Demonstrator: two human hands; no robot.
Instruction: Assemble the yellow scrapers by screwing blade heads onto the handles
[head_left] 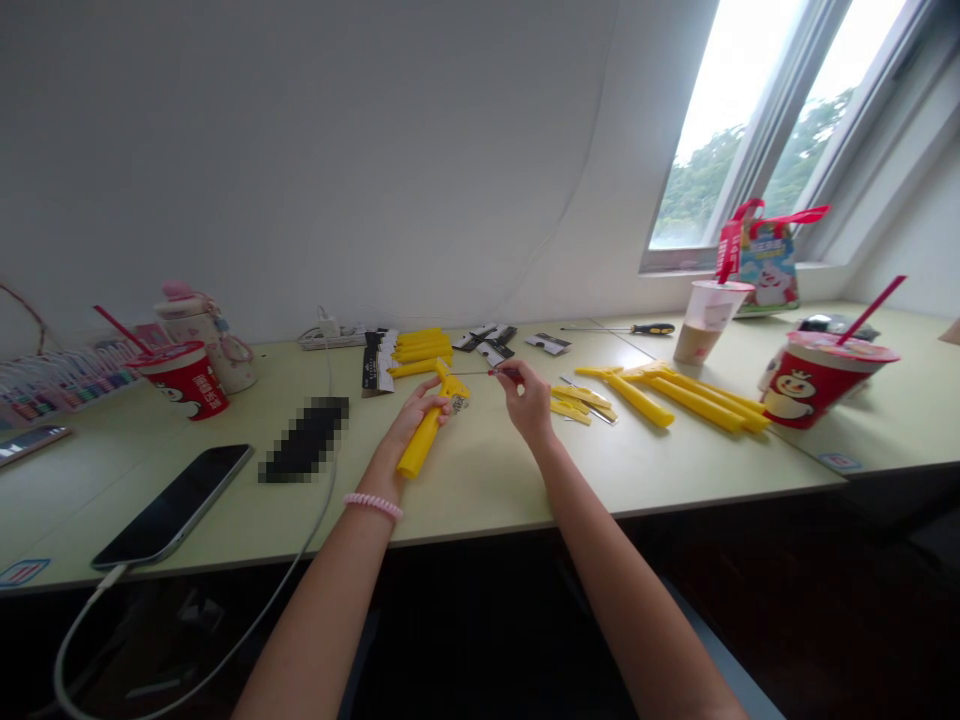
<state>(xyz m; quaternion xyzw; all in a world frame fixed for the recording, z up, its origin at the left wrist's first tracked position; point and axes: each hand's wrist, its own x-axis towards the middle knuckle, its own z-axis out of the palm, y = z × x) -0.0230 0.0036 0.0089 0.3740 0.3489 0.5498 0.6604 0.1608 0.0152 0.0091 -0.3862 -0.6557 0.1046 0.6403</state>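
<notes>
The left hand (417, 416) grasped a yellow scraper (421, 446) above the table (480, 485); the right hand (531, 402) pinched a thin-shafted tool (474, 373) pointing toward it, whose tip, pushed off-angle, might have slipped into the left hand.

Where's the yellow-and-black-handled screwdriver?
Head view, right of centre: the screwdriver lies on the pale table near the white wall, just left of the clear plastic cup.

Window (776, 125), red cup (814, 385), phone (176, 503) — lying flat
</notes>
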